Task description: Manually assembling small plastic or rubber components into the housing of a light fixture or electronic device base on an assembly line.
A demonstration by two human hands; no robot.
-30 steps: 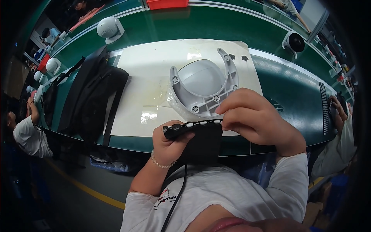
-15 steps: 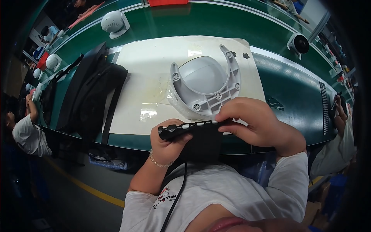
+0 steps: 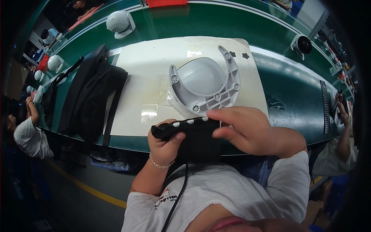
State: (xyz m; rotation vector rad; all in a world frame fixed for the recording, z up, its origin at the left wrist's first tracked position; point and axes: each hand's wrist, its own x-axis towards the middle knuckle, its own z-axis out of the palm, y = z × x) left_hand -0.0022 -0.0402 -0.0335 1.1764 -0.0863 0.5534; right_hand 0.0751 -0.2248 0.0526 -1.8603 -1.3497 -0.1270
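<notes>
Near the table's front edge I hold a black sheet [image 3: 199,143] whose upper edge is curled over and carries a row of white spots. My left hand [image 3: 164,145] is closed around its left end, thumb on the near side. My right hand [image 3: 247,127] is at the right end, with the index fingertip on the top edge and the thumb lower by the side. Whether a small piece sits between those fingertips is hidden. Just beyond lies a white plastic fan base [image 3: 185,98], curved, with ribs and round sockets upward. A pale domed part shows inside its curve.
A white board [image 3: 135,112] lies under the base, with two black flower-shaped pads [image 3: 245,55] at its far right. A black bag [image 3: 92,92] stands left. White fans [image 3: 119,24] stand on the green belt [image 3: 185,23] behind. A black dotted strip [image 3: 324,106] lies far right.
The black sheet has tipped so more of its face shows. My right thumb and index finger have shifted left and spread further apart. The fans on the belt have moved slightly right.
</notes>
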